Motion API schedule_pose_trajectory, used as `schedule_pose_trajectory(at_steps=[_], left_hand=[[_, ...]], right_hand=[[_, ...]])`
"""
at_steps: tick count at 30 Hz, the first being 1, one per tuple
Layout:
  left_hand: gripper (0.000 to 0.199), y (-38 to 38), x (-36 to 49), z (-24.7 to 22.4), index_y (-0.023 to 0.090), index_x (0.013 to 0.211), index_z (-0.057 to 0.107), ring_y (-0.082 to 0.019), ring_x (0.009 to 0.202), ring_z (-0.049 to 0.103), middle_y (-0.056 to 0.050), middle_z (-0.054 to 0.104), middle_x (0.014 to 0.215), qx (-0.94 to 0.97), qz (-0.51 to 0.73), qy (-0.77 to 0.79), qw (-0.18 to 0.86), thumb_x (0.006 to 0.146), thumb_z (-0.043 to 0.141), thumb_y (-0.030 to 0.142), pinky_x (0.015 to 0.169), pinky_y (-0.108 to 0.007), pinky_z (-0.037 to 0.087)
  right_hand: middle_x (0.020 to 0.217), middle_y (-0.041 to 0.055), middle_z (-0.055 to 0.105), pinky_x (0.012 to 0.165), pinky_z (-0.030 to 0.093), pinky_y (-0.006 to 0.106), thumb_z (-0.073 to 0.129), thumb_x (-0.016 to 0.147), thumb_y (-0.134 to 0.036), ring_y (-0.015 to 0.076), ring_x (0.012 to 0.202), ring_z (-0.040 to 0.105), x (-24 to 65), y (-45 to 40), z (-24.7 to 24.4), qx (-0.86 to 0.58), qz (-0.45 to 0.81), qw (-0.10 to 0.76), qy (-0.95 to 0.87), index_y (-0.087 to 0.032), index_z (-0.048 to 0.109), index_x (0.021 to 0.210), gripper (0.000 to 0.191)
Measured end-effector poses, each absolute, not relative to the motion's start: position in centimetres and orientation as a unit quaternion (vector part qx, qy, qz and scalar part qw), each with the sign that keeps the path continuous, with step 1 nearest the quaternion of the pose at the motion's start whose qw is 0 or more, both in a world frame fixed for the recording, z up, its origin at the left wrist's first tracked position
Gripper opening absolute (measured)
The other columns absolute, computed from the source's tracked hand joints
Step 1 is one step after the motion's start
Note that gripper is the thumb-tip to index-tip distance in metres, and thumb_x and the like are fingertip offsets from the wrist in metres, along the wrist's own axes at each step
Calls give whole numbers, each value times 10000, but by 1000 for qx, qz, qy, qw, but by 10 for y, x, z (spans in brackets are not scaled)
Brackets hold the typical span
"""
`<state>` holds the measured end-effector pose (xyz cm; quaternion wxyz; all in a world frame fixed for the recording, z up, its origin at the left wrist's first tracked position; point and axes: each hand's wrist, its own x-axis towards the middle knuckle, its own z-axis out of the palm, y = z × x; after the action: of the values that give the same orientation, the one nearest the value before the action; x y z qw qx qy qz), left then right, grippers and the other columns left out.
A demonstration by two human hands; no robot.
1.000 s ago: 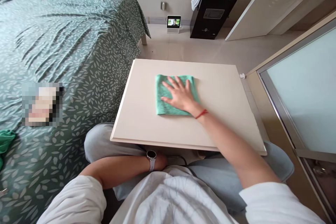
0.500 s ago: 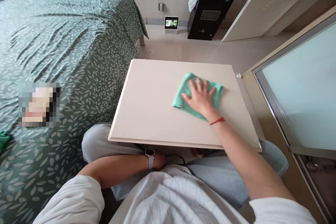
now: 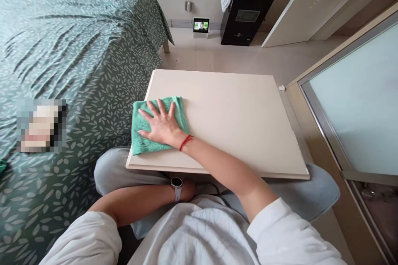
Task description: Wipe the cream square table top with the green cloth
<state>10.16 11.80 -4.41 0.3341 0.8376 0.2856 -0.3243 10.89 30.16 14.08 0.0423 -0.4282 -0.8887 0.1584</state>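
Pressing flat on a green cloth (image 3: 155,126), the right hand (image 3: 160,126) has its fingers spread wide, palm down, gripping nothing and simply bearing on the fabric. That cloth lies at the near left corner of the pale worktop (image 3: 236,120), with its left edge just over the rim, beside the bed (image 3: 68,49) with the leaf-patterned cover. Only the wrist of the left hand (image 3: 186,189), wearing a watch (image 3: 176,183), shows below the board's near edge; whether its fingers are open or closed I cannot tell. Judging by the bare, unmarked surface, the wiping looks well along, though no dirt or damp streaks show to tell which parts have been covered and which remain.
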Motion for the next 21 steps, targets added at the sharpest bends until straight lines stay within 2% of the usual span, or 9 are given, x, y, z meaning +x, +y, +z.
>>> schedule_pose_trajectory(at_steps=[3,8,13,17,21], left_hand=[[369,119,105,-41,-42,1287,789,-419,1378,697,-319,762,1340,828,-350,286,331,1062,541,110,1161,-514,521],[371,119,106,-41,-28,1305,781,-407,1365,699,-315,760,1327,827,-356,286,329,1054,539,101,1148,-520,509],[370,118,105,-46,-30,1310,781,-413,1365,695,-314,761,1328,824,-357,288,333,1043,558,98,1138,-523,504],[377,118,104,-50,-45,1306,778,-414,1379,684,-320,756,1341,821,-360,283,340,1048,552,110,1143,-512,489],[378,118,104,-50,-40,1306,781,-415,1377,690,-327,757,1333,821,-360,286,338,1051,550,115,1139,-516,503]], right_hand=[[1959,122,185,1361,154,870,490,1133,-685,463,1803,119,167,314,140,-486,140,25,-862,-269,351,1863,851],[1951,147,232,1318,237,886,435,1149,-588,485,1783,189,310,323,131,-638,85,1,-765,-275,379,1851,771],[1948,174,237,1292,309,883,296,1156,-612,486,1778,215,436,300,118,-752,58,-5,-657,-257,378,1845,779],[1931,220,258,1253,367,890,293,1148,-636,526,1758,240,461,293,111,-780,47,26,-623,-245,388,1837,797],[1923,261,251,1267,291,924,323,1151,-599,570,1751,229,415,305,115,-775,52,14,-630,-168,381,1833,810]])
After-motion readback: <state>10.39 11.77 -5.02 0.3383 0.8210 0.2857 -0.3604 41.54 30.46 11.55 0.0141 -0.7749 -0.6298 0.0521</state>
